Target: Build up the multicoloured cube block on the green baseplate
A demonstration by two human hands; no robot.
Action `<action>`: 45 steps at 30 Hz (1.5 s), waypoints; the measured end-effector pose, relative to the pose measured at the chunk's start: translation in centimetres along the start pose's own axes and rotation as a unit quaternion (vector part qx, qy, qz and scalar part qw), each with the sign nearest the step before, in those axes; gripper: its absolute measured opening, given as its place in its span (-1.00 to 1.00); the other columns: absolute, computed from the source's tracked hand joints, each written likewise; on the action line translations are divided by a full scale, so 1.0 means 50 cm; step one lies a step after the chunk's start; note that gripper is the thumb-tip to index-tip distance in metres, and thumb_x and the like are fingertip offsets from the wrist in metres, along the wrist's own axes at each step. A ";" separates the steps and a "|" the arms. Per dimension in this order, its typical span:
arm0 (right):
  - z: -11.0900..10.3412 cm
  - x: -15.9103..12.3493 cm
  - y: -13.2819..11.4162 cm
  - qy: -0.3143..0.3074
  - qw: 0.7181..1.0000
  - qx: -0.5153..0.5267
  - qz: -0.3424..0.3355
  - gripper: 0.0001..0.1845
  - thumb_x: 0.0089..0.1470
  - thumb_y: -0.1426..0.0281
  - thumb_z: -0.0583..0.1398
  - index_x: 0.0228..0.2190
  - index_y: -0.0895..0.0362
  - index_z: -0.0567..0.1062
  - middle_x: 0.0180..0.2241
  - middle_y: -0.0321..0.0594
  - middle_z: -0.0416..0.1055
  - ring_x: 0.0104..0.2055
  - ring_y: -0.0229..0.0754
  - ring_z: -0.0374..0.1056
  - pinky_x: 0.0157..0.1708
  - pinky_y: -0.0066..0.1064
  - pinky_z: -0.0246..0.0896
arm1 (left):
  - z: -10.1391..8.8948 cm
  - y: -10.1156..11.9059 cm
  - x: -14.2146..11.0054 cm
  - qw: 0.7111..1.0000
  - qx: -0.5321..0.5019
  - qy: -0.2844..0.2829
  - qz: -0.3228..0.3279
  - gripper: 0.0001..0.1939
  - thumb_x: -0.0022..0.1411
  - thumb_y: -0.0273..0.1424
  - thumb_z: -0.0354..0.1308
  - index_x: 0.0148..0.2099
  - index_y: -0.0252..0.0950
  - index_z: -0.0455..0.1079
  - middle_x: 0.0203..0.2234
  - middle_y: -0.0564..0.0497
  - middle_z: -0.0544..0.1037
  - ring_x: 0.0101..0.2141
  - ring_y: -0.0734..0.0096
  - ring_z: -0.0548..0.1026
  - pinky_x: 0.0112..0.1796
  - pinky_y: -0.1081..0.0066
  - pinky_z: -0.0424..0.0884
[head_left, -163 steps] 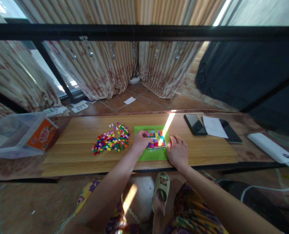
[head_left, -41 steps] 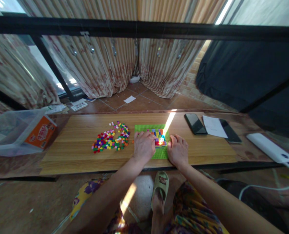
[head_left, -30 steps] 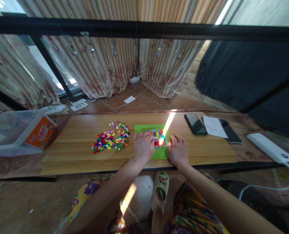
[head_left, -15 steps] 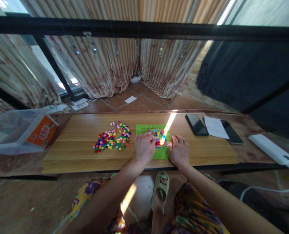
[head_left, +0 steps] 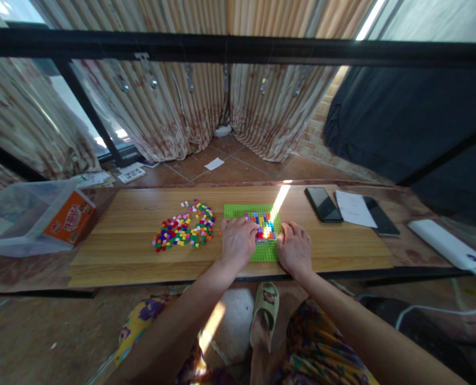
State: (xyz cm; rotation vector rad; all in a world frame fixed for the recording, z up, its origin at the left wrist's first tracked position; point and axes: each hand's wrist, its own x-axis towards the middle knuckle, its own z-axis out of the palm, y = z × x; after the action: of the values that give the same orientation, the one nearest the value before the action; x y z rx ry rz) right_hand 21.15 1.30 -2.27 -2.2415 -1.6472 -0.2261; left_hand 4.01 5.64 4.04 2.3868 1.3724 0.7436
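Note:
A green studded baseplate [head_left: 267, 255] lies on the wooden board, with a block of multicoloured toy bricks [head_left: 265, 220] built up on it. Over the plate's left part, my left hand [head_left: 238, 240] is closed, its fingertips at the left side of the brick block. Whatever it pinches is hidden by the fingers. My right hand [head_left: 295, 247] is curled round the plate's right edge, thumb side against it. Left of the plate, a loose heap of small coloured bricks [head_left: 179, 229] is spread on the board.
A black phone [head_left: 323, 204], a white paper [head_left: 355, 208] and a dark flat device [head_left: 381, 216] lie to the right. Further right is a white power bank [head_left: 446, 243] with a cable. A clear plastic bin [head_left: 25, 214] stands at the far left. The wooden board [head_left: 133, 267] ends close below my wrists.
Almost nothing differs. The left hand's fingers have shifted very slightly at the brick block; the right hand stays at the baseplate's edge.

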 end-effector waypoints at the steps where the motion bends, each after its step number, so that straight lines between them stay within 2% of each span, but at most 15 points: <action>1: 0.000 0.000 0.000 -0.001 1.000 -0.001 0.000 -0.61 0.18 0.37 -0.01 0.00 0.19 0.39 0.04 0.01 0.33 0.09 0.03 0.15 0.07 -0.14 -0.01 | 0.000 0.001 0.000 1.000 0.008 0.001 0.000 -0.78 0.30 -0.38 0.03 -0.25 -0.16 0.52 -0.30 0.01 0.58 -0.21 0.27 0.42 -0.04 0.16 0.11; 8: 0.000 0.000 0.000 -0.004 1.000 -0.009 0.000 -0.61 0.19 0.36 -0.02 -0.01 0.19 0.39 0.06 0.00 0.32 0.09 0.02 0.16 0.07 -0.16 -0.01 | -0.002 0.006 -0.002 0.999 0.046 0.001 -0.003 -0.76 0.30 -0.40 0.00 -0.27 -0.20 0.51 -0.31 -0.04 0.56 -0.20 0.23 0.40 -0.03 0.14 0.10; 15: 0.000 -0.001 0.000 -0.002 1.000 -0.007 0.000 -0.61 0.19 0.36 -0.02 -0.01 0.18 0.39 0.05 -0.01 0.32 0.09 0.02 0.16 0.07 -0.16 -0.02 | 0.006 0.016 -0.002 0.994 0.104 0.002 0.032 -0.80 0.26 -0.51 0.00 -0.23 -0.31 0.47 -0.28 -0.12 0.52 -0.16 0.15 0.37 0.04 0.07 0.06; 23: -0.004 0.001 -0.003 -0.008 1.000 -0.003 0.002 -0.62 0.19 0.36 -0.02 -0.01 0.19 0.39 0.06 0.00 0.31 0.10 0.03 0.15 0.08 -0.16 -0.02 | -0.005 0.038 0.002 0.989 0.141 -0.018 0.041 -0.76 0.18 -0.60 -0.01 -0.22 -0.38 0.48 -0.29 -0.22 0.48 -0.15 0.07 0.35 0.07 -0.01 0.06; 32: -0.004 0.001 -0.004 -0.010 1.000 -0.006 0.005 -0.62 0.20 0.37 -0.02 -0.01 0.19 0.39 0.06 0.00 0.31 0.11 0.02 0.15 0.09 -0.17 -0.03 | 0.000 0.049 0.008 0.985 0.162 -0.027 0.042 -0.73 0.23 -0.58 -0.05 -0.23 -0.39 0.49 -0.28 -0.24 0.50 -0.10 0.05 0.36 0.06 -0.01 0.10; 35: -0.005 0.001 -0.004 -0.011 1.000 -0.007 0.003 -0.62 0.19 0.38 -0.02 0.00 0.19 0.38 0.06 0.01 0.32 0.11 0.02 0.15 0.08 -0.17 -0.03 | 0.005 0.032 0.009 0.993 0.112 -0.013 0.017 -0.77 0.24 -0.55 -0.01 -0.28 -0.32 0.48 -0.31 -0.16 0.52 -0.16 0.14 0.41 0.00 0.07 0.18; 40: -0.002 0.001 -0.002 -0.006 1.000 -0.007 0.001 -0.61 0.18 0.38 -0.01 0.00 0.19 0.38 0.05 0.01 0.32 0.10 0.02 0.15 0.07 -0.16 -0.02 | 0.008 -0.003 0.015 0.996 -0.056 0.016 -0.066 -0.93 0.14 -0.49 0.16 -0.31 -0.27 0.46 -0.33 -0.02 0.55 -0.25 0.29 0.48 -0.15 0.27 0.33; 45: -0.002 0.001 -0.001 -0.001 1.000 -0.003 -0.001 -0.61 0.19 0.36 -0.02 0.00 0.19 0.39 0.04 0.01 0.33 0.10 0.03 0.15 0.07 -0.16 -0.03 | 0.015 -0.035 0.025 0.969 -0.212 0.034 -0.118 -0.80 0.05 -0.55 0.21 -0.21 -0.32 0.45 -0.26 -0.04 0.57 -0.26 0.37 0.50 -0.18 0.36 0.40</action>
State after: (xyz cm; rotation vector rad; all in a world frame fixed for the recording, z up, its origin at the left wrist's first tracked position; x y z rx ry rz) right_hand 21.12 1.33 -2.16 -2.2455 -1.6524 -0.2297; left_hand 3.69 7.60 2.93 1.8497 1.3335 0.9481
